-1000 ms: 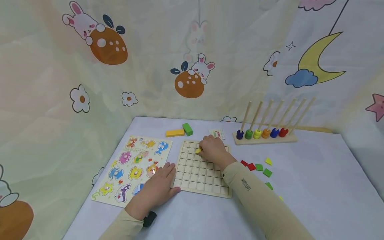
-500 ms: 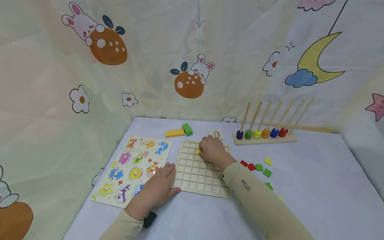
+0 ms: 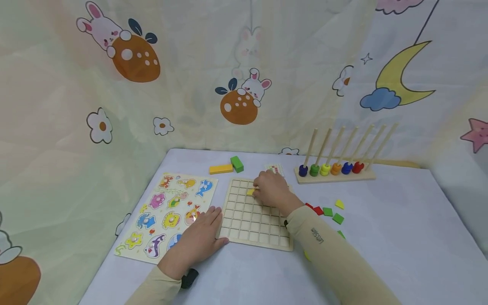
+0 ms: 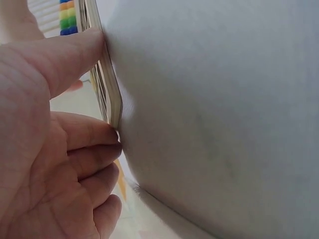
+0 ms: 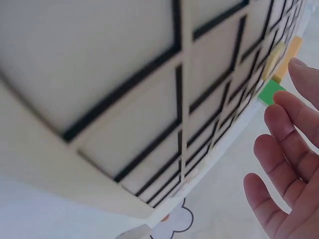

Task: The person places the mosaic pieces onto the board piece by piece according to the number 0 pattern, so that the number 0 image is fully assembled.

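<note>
A wooden grid board (image 3: 248, 224) lies flat in the middle of the table. My right hand (image 3: 257, 191) hovers over its far rows, fingertips beside a small yellow tile (image 3: 250, 192) that sits in a cell. In the right wrist view the fingers (image 5: 284, 129) hang relaxed and hold nothing, close above the grid board (image 5: 149, 114). My left hand (image 3: 213, 224) lies flat on the table against the board's near left corner. The left wrist view shows its thumb (image 4: 75, 55) along the board's edge (image 4: 112, 99).
An animal peg puzzle (image 3: 167, 212) lies left of the board. A yellow block (image 3: 221, 169), a green block (image 3: 237, 164) and a pattern card (image 3: 275, 169) sit behind it. A peg rack with coloured rings (image 3: 331, 171) stands far right, with loose red, green and yellow tiles (image 3: 328, 212) nearer. Printed curtains enclose the table.
Both hands stay where they were. My right forearm has shifted slightly, and the head view has drifted a little to the right.
</note>
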### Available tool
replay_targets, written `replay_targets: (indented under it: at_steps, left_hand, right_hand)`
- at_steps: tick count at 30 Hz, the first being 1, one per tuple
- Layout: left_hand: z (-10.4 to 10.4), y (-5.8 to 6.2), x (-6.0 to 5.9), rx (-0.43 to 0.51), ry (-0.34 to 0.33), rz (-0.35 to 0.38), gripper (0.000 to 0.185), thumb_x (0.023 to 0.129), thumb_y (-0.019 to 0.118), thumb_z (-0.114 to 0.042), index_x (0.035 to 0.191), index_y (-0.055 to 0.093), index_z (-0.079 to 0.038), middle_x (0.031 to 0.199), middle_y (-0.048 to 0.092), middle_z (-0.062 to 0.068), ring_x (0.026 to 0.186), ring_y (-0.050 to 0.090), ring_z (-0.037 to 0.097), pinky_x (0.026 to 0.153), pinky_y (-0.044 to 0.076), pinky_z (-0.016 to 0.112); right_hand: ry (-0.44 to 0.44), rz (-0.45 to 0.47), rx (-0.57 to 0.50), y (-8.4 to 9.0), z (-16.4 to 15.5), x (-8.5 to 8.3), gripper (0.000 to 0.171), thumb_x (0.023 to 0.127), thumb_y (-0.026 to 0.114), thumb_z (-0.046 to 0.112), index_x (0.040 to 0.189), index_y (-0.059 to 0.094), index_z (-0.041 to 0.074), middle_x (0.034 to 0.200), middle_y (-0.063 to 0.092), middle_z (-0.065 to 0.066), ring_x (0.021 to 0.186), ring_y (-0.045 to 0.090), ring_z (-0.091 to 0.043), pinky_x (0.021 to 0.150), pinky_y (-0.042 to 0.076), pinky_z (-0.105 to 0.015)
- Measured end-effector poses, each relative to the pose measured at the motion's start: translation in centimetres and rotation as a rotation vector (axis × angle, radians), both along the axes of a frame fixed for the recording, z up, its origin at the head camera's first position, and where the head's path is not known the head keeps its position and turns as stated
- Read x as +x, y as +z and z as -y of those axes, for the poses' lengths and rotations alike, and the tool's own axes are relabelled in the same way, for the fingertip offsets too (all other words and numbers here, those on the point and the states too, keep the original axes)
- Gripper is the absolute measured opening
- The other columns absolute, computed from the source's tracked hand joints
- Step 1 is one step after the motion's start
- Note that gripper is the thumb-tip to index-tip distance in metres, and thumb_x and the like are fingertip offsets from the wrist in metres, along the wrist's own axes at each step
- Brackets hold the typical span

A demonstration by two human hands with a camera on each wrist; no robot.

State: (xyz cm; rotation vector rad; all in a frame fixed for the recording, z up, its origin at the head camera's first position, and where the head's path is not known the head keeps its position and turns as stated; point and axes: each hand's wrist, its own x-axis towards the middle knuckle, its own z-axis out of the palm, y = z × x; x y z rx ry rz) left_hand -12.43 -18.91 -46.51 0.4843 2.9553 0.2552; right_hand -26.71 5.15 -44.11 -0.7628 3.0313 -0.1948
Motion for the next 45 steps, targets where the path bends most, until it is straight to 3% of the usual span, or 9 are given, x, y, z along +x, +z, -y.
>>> replay_targets:
  at_steps: [7, 15, 31, 45]
  left_hand:
    - [0.1, 0.1, 0.1, 0.001, -0.006, -0.009, 0.084, 0.097, 0.07, -0.051, 0.16, 0.041, -0.003, 0.17, 0.036, 0.013, 0.161, 0.028, 0.032, 0.131, 0.03, 0.051]
    - [0.3, 0.3, 0.2, 0.01, -0.005, -0.008, 0.085, 0.096, 0.072, -0.05, 0.159, 0.041, -0.002, 0.17, 0.035, 0.013, 0.161, 0.028, 0.033, 0.131, 0.03, 0.051]
    - [0.4, 0.3, 0.2, 0.036, -0.018, -0.008, 0.085, 0.096, 0.073, -0.048, 0.159, 0.04, -0.001, 0.17, 0.035, 0.015, 0.161, 0.028, 0.034, 0.131, 0.029, 0.052]
    - [0.1, 0.5, 0.3, 0.06, -0.021, 0.009, 0.085, 0.095, 0.074, -0.046, 0.159, 0.041, 0.0, 0.17, 0.036, 0.016, 0.161, 0.028, 0.035, 0.13, 0.03, 0.053]
  right_hand:
    - [0.003, -0.006, -0.015, 1.6, -1.1, 1.0, 0.025, 0.097, 0.076, 0.037, 0.115, 0.081, 0.02, 0.107, 0.071, -0.001, 0.101, 0.066, -0.023, 0.086, 0.059, -0.045]
    - [-0.021, -0.041, -0.024, 3.3, -3.8, 2.0, 0.032, 0.095, 0.078, 0.037, 0.12, 0.08, 0.018, 0.112, 0.072, -0.001, 0.099, 0.063, -0.024, 0.075, 0.056, -0.04]
    - [-0.206, -0.048, -0.049, 3.8, -10.8, 3.0, 0.034, 0.094, 0.079, 0.037, 0.12, 0.079, 0.014, 0.114, 0.073, -0.005, 0.105, 0.067, -0.025, 0.086, 0.06, -0.043]
    - [-0.279, -0.011, -0.034, 4.0, -16.9, 3.6, 0.036, 0.095, 0.078, 0.033, 0.123, 0.078, 0.011, 0.114, 0.075, -0.009, 0.107, 0.067, -0.031, 0.088, 0.06, -0.05]
